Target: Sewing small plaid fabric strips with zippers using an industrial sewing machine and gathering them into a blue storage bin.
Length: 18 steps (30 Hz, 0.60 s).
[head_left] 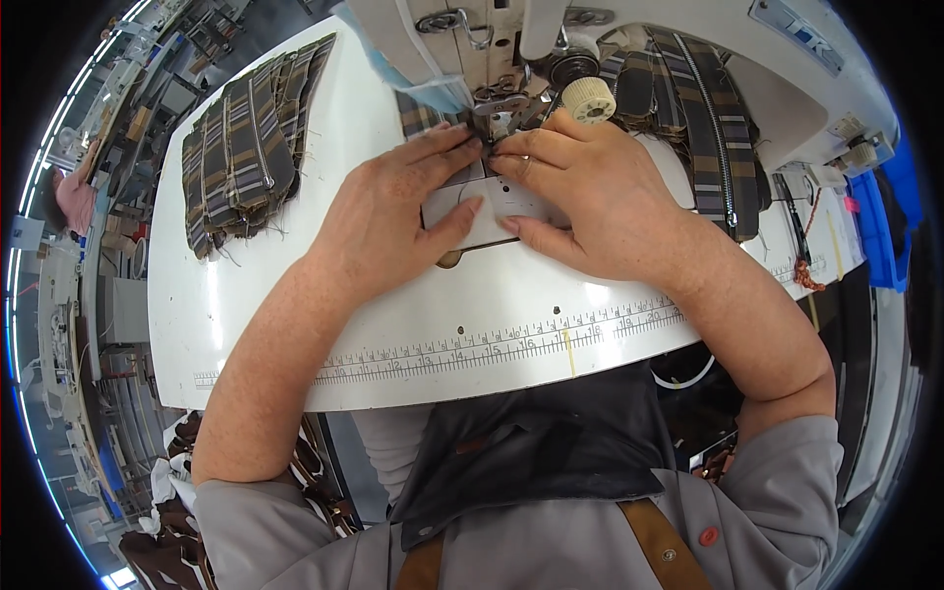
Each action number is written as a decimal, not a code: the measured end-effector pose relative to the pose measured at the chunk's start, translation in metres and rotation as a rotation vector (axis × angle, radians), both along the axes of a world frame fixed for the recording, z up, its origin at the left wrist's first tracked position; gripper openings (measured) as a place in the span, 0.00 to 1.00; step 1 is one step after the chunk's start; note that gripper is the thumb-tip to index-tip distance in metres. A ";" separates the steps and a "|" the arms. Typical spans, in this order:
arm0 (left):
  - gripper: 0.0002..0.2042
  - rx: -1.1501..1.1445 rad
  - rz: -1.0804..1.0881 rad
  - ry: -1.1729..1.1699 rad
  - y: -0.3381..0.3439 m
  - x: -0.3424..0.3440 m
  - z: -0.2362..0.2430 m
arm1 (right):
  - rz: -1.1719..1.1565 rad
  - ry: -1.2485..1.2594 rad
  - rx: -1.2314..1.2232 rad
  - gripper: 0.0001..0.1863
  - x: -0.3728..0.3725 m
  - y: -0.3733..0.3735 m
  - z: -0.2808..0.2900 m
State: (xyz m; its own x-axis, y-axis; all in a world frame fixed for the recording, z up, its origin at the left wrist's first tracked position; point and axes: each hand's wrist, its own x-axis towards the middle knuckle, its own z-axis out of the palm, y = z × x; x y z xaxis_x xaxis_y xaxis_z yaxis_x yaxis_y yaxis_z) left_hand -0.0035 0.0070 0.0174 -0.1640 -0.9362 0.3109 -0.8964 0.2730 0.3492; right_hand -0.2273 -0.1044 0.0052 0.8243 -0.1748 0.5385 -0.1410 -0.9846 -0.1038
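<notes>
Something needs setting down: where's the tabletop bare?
Bare white tabletop lies between left plaid stack and left hand, and between forearms beyond the ruler strip. Crowded: under the sewing machine, with left and right hand close, and at the right plaid stack.

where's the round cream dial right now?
Head view, upper part, right of centre: the round cream dial sits on the front of the sewing machine, just above the right hand.

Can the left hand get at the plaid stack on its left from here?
Likely yes: only white tabletop shows between the left hand and the plaid stack, though the hand would have to leave its place at the sewing machine.
</notes>
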 end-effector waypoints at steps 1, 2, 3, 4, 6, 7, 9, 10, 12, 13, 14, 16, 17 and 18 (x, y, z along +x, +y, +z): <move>0.24 0.034 0.014 0.039 -0.002 0.003 0.003 | 0.002 -0.001 -0.001 0.22 0.000 0.000 0.001; 0.24 0.034 0.017 0.038 -0.006 0.008 0.006 | 0.005 -0.006 -0.001 0.21 0.000 0.001 0.002; 0.23 0.024 -0.020 -0.008 -0.011 0.014 0.009 | 0.008 -0.012 -0.001 0.21 0.001 0.001 0.002; 0.22 0.014 -0.062 -0.051 -0.017 0.017 0.012 | 0.006 -0.011 -0.001 0.21 0.000 0.001 0.002; 0.22 0.090 -0.050 -0.069 -0.023 0.018 0.025 | 0.005 -0.014 0.003 0.20 0.000 0.000 0.001; 0.22 0.165 -0.036 -0.090 -0.026 0.019 0.030 | 0.005 -0.015 0.002 0.20 0.000 0.000 0.001; 0.21 0.077 -0.089 -0.201 -0.032 0.023 0.025 | 0.017 -0.022 0.011 0.20 0.000 -0.001 0.000; 0.21 -0.009 -0.136 -0.316 -0.034 0.027 0.022 | 0.024 -0.027 0.010 0.20 0.001 -0.001 0.001; 0.19 0.005 -0.123 -0.326 -0.042 0.033 0.017 | 0.023 -0.019 -0.006 0.19 0.001 0.000 0.003; 0.18 0.019 -0.120 -0.333 -0.044 0.034 0.014 | 0.031 -0.025 -0.007 0.19 0.001 0.001 0.003; 0.18 0.017 -0.110 -0.340 -0.043 0.034 0.007 | 0.021 -0.013 -0.007 0.19 0.001 0.001 0.004; 0.14 -0.277 -0.174 -0.415 -0.042 0.031 -0.001 | 0.017 -0.004 -0.010 0.19 0.000 0.001 0.004; 0.10 -0.355 -0.211 -0.548 -0.042 0.032 0.002 | 0.005 0.009 -0.008 0.19 -0.001 0.000 0.003; 0.10 -0.355 -0.206 -0.554 -0.041 0.035 0.008 | -0.006 0.022 -0.006 0.19 -0.001 0.000 0.003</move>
